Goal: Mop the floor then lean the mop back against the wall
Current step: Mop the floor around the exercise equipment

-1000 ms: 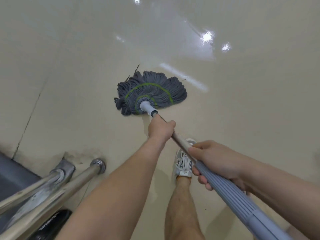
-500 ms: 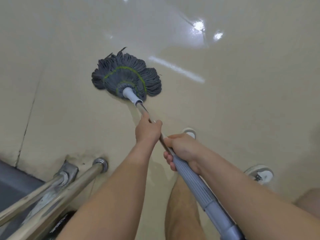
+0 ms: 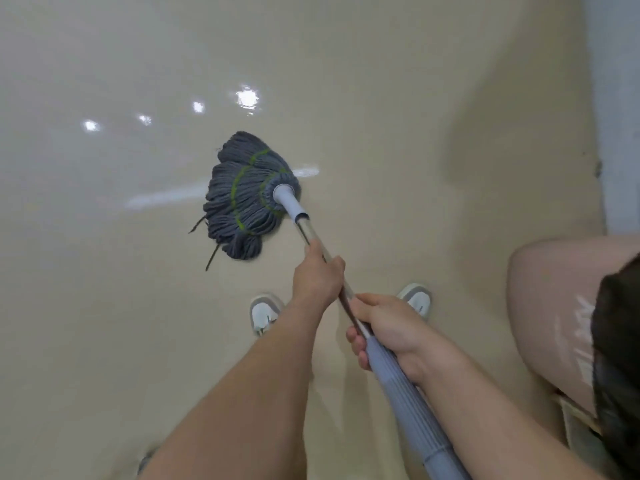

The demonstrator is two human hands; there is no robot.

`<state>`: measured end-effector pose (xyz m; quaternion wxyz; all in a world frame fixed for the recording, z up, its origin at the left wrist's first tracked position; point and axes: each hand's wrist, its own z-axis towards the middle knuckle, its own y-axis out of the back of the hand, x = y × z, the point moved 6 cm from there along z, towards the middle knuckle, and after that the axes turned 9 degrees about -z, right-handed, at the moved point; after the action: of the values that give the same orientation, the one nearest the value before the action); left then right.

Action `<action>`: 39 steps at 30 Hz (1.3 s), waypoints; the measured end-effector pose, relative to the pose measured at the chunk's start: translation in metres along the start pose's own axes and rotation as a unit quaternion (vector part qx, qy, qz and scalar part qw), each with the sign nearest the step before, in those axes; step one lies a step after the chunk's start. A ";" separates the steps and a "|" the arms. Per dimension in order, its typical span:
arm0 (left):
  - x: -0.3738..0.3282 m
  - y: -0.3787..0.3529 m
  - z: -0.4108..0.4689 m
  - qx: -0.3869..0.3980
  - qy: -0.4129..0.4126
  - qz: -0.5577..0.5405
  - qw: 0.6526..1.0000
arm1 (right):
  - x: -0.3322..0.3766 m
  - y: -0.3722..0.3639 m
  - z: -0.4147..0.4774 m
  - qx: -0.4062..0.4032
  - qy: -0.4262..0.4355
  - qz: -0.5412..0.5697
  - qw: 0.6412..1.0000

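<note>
A grey string mop head (image 3: 242,199) with green stitching lies flat on the glossy beige floor (image 3: 104,306), its strands fanned to the left. A pale grey collar joins it to a metal pole that ends in a ribbed grey grip (image 3: 408,407). My left hand (image 3: 317,277) grips the metal pole a short way below the collar. Lower down, my right hand (image 3: 384,332) holds the pole where the ribbed grip begins. Both arms reach in from the bottom of the view.
My two white shoes (image 3: 264,314) (image 3: 417,300) stand on the floor just behind the hands. A pinkish bag-like bulk (image 3: 554,317) and something dark sit at the right edge. A pale grey wall strip (image 3: 616,98) runs down the far right.
The view has swung right, so the metal railing at lower left is gone. The mop head has swept from pointing up-left to lying left of the pole. Both hands keep their hold.
</note>
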<state>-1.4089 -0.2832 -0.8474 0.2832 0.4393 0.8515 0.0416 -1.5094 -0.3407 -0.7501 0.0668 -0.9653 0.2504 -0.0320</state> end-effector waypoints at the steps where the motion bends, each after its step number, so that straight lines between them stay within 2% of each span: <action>1: -0.017 -0.025 -0.001 0.018 -0.016 0.034 0.999 | -0.003 0.024 -0.005 -0.004 -0.001 0.044 0.999; 6: -0.099 -0.155 -0.003 0.091 -0.111 0.165 0.976 | -0.017 0.142 -0.017 -0.037 0.021 0.217 0.975; 12: -0.159 -0.307 -0.027 0.213 -0.161 0.197 0.943 | -0.046 0.265 -0.028 -0.051 0.018 0.373 0.926; 14: -0.161 -0.343 -0.041 0.260 -0.155 0.204 0.931 | -0.058 0.289 -0.033 -0.070 0.025 0.397 0.915; 17: -0.157 -0.363 -0.055 0.288 -0.148 0.237 0.916 | -0.066 0.306 -0.037 -0.131 0.072 0.345 0.927; 20: -0.152 -0.351 -0.061 0.246 -0.136 0.239 0.929 | -0.062 0.301 -0.034 -0.181 0.116 0.240 0.947; 26: -0.104 -0.281 -0.068 0.187 -0.097 0.236 0.949 | -0.082 0.230 -0.016 -0.163 0.090 0.157 0.970; 33: -0.037 -0.148 -0.061 0.125 -0.078 0.215 0.965 | -0.089 0.094 0.002 -0.040 0.012 0.198 0.979; 39: 0.035 -0.035 -0.056 0.057 -0.019 0.158 0.986 | -0.088 -0.017 0.010 0.028 -0.037 0.076 0.996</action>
<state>-1.4799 -0.2675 -0.8272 0.2642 0.5841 0.7669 0.0287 -1.5774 -0.2820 -0.7600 0.1049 -0.9419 0.3191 0.0021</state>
